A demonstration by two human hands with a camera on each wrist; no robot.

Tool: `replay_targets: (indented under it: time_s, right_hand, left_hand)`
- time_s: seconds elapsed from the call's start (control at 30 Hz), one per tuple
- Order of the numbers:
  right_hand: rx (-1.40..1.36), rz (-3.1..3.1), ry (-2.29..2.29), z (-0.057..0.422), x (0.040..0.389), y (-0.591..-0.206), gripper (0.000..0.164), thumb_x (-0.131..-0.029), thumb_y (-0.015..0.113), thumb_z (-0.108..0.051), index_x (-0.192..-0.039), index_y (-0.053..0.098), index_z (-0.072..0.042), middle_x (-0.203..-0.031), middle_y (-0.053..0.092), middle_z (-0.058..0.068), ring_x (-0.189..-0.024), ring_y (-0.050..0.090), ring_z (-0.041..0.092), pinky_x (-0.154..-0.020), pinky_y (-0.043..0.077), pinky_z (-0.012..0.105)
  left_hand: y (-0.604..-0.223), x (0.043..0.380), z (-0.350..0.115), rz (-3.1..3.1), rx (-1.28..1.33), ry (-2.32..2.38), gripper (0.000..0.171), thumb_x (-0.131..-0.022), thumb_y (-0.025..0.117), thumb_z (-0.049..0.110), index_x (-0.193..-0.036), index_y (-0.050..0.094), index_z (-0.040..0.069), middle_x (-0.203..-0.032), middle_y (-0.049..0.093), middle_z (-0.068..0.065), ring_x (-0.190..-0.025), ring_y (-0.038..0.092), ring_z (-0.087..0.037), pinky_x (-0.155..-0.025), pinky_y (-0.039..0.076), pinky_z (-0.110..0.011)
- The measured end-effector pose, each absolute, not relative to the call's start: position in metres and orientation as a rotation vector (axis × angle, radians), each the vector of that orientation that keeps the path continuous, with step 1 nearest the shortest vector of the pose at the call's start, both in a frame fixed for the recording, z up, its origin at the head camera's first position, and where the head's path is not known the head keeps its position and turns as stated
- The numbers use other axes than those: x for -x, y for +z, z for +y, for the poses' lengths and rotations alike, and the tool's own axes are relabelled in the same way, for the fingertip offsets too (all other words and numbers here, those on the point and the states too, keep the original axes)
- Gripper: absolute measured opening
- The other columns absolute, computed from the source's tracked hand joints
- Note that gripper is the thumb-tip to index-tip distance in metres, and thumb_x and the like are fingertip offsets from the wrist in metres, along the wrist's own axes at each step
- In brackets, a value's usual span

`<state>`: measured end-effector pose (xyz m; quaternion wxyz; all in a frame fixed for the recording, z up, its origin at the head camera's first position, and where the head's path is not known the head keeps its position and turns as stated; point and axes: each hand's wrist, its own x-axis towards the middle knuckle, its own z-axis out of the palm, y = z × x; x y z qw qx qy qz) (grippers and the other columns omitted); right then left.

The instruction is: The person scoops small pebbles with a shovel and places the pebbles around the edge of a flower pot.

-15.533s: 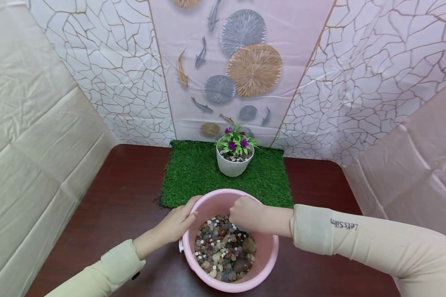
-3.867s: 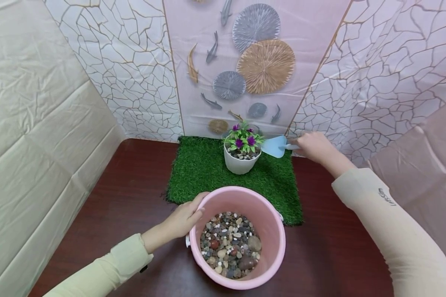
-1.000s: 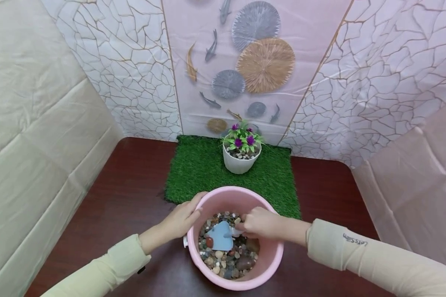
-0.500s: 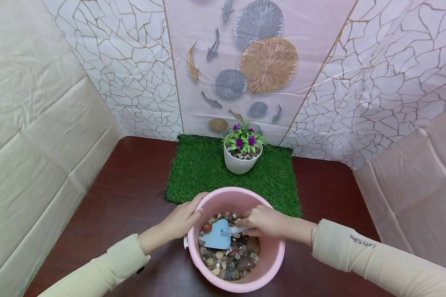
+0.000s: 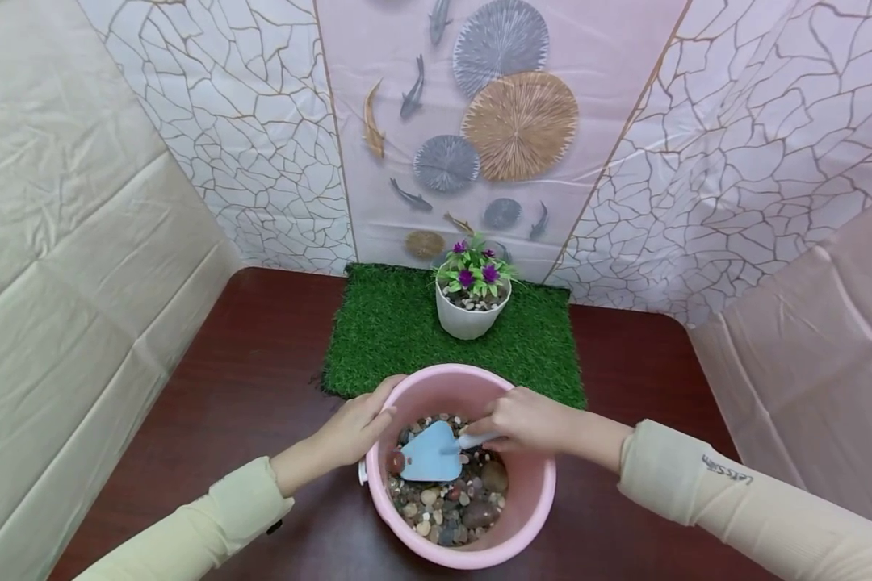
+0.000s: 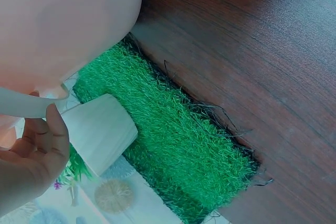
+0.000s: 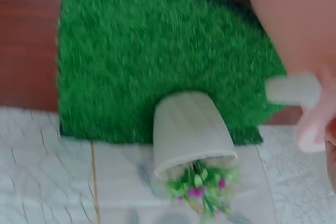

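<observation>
In the head view a pink bucket (image 5: 465, 558) stands at the table's front, part-filled with mixed pebbles (image 5: 436, 512). My left hand (image 5: 352, 432) grips its left rim; the left wrist view has the thumb (image 6: 56, 121) on the rim band from outside. My right hand (image 5: 530, 421) reaches over the right rim and holds the pale handle of a small hand shovel (image 5: 430, 453). Its light blue blade lies low over the pebbles, pointing left. A red-brown stone (image 5: 396, 461) shows at the blade's left tip. The pebbles under the blade are hidden.
Behind the bucket, a white flowerpot (image 5: 471, 319) with purple flowers and pebbles stands on a green artificial grass mat (image 5: 378, 339). The mat lies on a dark red-brown table (image 5: 262, 347). Patterned cloth walls (image 5: 276, 145) enclose the back and sides.
The shovel was beside the flowerpot a few seconds ago, then went down into the bucket. Over the last second the right hand shifts slightly right and back. The left hand stays on the rim.
</observation>
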<state>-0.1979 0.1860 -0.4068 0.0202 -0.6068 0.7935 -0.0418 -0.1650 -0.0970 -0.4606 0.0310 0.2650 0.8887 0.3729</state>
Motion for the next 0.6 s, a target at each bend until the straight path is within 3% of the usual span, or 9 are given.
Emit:
replay_targets:
  time_s: [0.13,0.23,0.4,0.6]
  right_hand:
    - [1.889,2.483,0.073,0.181,0.199,-0.397,0.007,-0.078,0.072,-0.017,-0.085,0.072,-0.018,-0.067,0.066,-0.006,-0.054,0.058,0.006,-0.050,0.045,0.018]
    - [1.884,2.445,0.093,0.178,0.200,-0.394,0.007,-0.076,0.070,-0.013,-0.077,0.071,-0.019,-0.062,0.064,-0.008,-0.049,0.053,0.004,-0.048,0.041,0.016]
    - [1.984,2.382,0.132,0.172,0.197,-0.400,0.012,-0.071,0.071,-0.010,-0.073,0.069,-0.022,-0.060,0.062,-0.009,-0.047,0.048,0.002,-0.047,0.035,0.014]
    - [2.081,2.422,0.172,0.167,0.187,-0.416,0.009,-0.073,0.073,-0.017,-0.078,0.068,-0.023,-0.063,0.059,-0.010,-0.047,0.046,0.002,-0.044,0.032,0.014]
  left_hand:
    - [-0.460,0.165,-0.098,2.727,-0.809,1.158,0.046,-0.097,0.041,0.015,-0.141,0.035,0.006,-0.112,0.064,-0.023,-0.092,0.066,-0.030,-0.078,0.052,-0.043]
    - [-0.460,0.166,-0.098,2.729,-0.809,1.149,0.046,-0.098,0.041,0.016,-0.142,0.034,0.006,-0.114,0.063,-0.023,-0.095,0.066,-0.032,-0.080,0.052,-0.044]
    - [-0.461,0.166,-0.098,2.732,-0.811,1.152,0.045,-0.098,0.041,0.016,-0.141,0.034,0.007,-0.112,0.064,-0.023,-0.093,0.066,-0.031,-0.078,0.053,-0.043]
    - [-0.463,0.165,-0.097,2.723,-0.795,1.170,0.044,-0.098,0.041,0.016,-0.141,0.035,0.011,-0.112,0.065,-0.021,-0.091,0.067,-0.027,-0.075,0.054,-0.038]
